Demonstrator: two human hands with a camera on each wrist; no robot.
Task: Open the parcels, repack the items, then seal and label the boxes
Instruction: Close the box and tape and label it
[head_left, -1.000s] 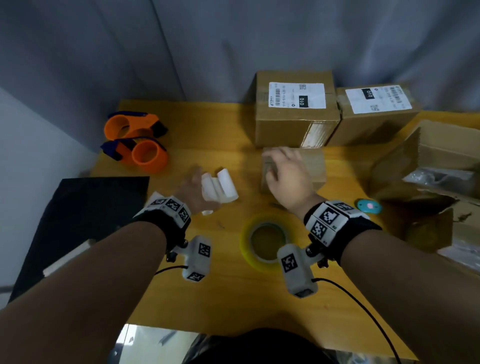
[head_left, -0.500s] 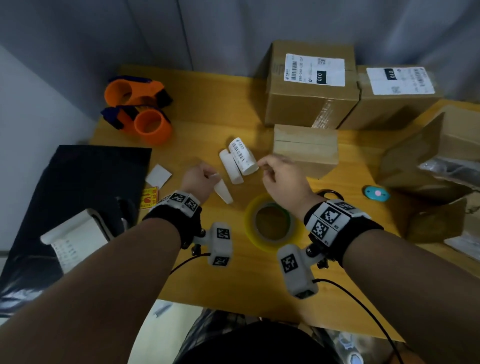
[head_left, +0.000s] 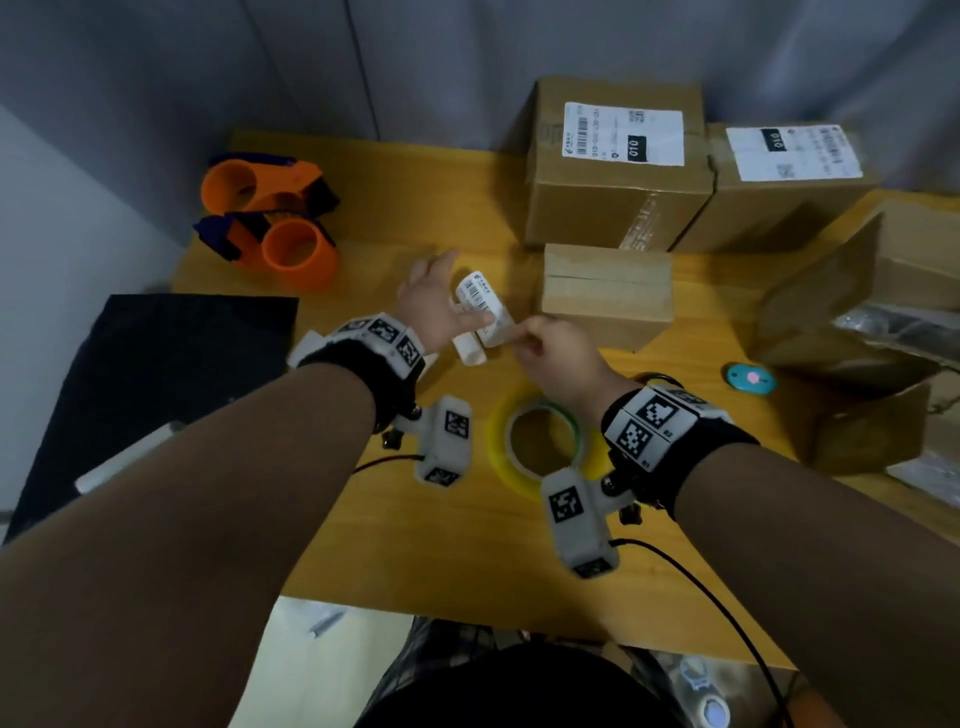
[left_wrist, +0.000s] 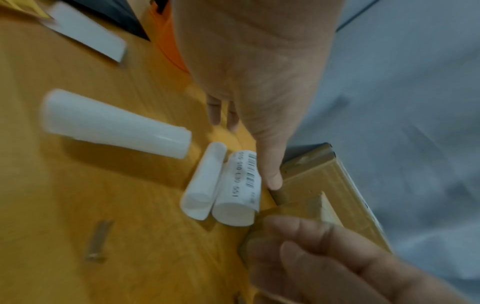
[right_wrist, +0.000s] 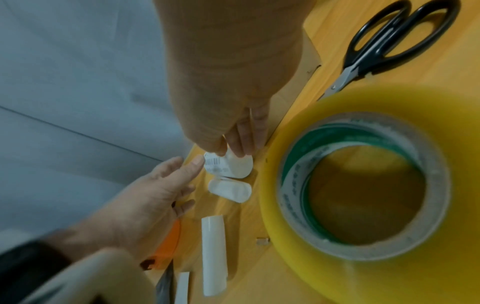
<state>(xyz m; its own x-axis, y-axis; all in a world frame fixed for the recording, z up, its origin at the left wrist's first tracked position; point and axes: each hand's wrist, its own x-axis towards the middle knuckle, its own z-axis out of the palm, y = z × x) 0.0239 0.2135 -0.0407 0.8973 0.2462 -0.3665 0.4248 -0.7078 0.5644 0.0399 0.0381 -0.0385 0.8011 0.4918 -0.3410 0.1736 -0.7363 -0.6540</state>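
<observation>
A curled white shipping label (head_left: 479, 298) with a barcode lies on the wooden table (head_left: 467, 545) in front of a small sealed cardboard box (head_left: 607, 296). My right hand (head_left: 540, 345) pinches the label's near end between thumb and fingers (right_wrist: 235, 144). My left hand (head_left: 439, 306) is stretched out flat, one fingertip (left_wrist: 272, 181) touching the label's far side (left_wrist: 240, 185). Beside the label lies a plain white curled strip (left_wrist: 205, 183), and a longer one (left_wrist: 116, 125) lies nearer the left. Two larger boxes (head_left: 618, 171) with labels stuck on stand at the back.
A yellow tape roll (head_left: 540, 441) sits just under my right wrist, with black scissors (right_wrist: 384, 47) beside it. Two orange tape dispensers (head_left: 275, 218) are at the back left, a black mat (head_left: 156, 374) at the left, an opened box (head_left: 883, 312) and a teal disc (head_left: 750, 378) at the right.
My right hand left the small box and took the barcode label by its end. My left hand let go of a white strip, opened and reached forward to touch the label.
</observation>
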